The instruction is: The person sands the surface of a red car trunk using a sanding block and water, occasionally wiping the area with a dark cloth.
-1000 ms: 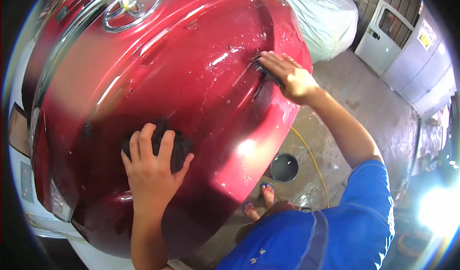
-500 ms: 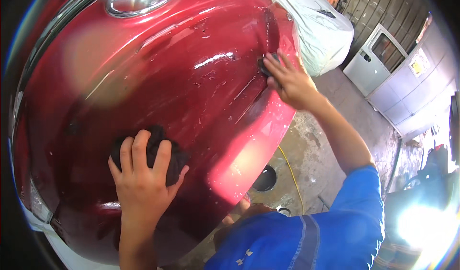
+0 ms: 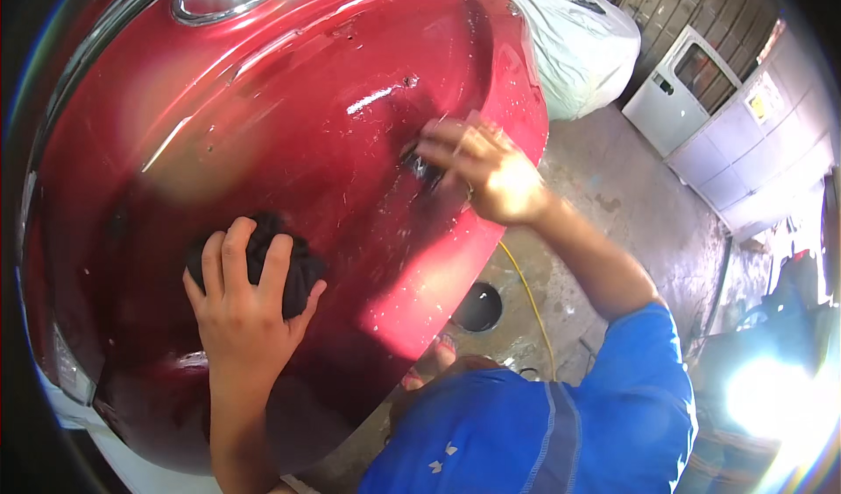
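Position your left hand (image 3: 245, 306) palm down at the near left, forearm rising from the near edge, fingers spread and slightly bent over a black cloth (image 3: 302, 271). You cannot tell whether this grip clasps the cloth or only presses it. Your right forearm reaches in from the near right; the right hand (image 3: 495, 179), slightly blurred, has its fingers extended left, its grip partly closed over a dark pad (image 3: 422, 168), which they mostly hide.

Both hands work over the red car panel (image 3: 289, 135), which fills the left and center: rounded, glossy, streaked with reflections and specked with light marks. The cloth is soft and bunched. A chrome oval fitting (image 3: 215, 17) sits at the far left.

At the far right, note a pale, wrinkled cover (image 3: 583, 56) and a light gray door (image 3: 674, 82). Right of the panel, a black bucket (image 3: 477, 307) stands beside a yellow line (image 3: 529, 291) on the floor (image 3: 596, 187).
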The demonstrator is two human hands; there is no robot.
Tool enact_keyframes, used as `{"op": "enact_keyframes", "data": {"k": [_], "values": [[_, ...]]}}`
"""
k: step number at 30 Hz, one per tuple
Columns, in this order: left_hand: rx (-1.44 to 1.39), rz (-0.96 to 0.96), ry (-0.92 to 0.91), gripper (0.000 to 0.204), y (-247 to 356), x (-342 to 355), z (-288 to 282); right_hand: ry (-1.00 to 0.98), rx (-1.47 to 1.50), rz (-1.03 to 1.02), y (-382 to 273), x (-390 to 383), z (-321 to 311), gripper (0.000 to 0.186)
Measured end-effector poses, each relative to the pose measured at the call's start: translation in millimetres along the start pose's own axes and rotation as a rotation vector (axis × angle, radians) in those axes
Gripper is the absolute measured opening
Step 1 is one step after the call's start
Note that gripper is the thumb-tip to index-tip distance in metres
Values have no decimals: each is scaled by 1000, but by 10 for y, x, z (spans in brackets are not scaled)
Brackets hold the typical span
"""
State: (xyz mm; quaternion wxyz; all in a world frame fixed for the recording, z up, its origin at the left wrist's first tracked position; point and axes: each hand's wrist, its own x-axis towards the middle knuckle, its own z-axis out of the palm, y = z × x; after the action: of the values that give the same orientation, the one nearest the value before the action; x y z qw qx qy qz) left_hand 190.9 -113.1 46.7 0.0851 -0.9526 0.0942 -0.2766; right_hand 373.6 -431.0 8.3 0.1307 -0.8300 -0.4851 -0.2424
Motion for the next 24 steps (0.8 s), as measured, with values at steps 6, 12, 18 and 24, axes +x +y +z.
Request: {"op": "enact_keyframes", "data": {"k": [6,12,18,24], "values": [[28,-5,-16,52,3,-11,-49,74,309,36,-472,41,175,47],[2,30,24,52,49,19,-24,122,52,214,361,-283,80,71],[16,26,-1,53,-16,-17,-10,107,191,-158,-890,-33,266,69],[24,32,-23,54,3,-4,-29,203,122,221,72,-125,239,55]]}}
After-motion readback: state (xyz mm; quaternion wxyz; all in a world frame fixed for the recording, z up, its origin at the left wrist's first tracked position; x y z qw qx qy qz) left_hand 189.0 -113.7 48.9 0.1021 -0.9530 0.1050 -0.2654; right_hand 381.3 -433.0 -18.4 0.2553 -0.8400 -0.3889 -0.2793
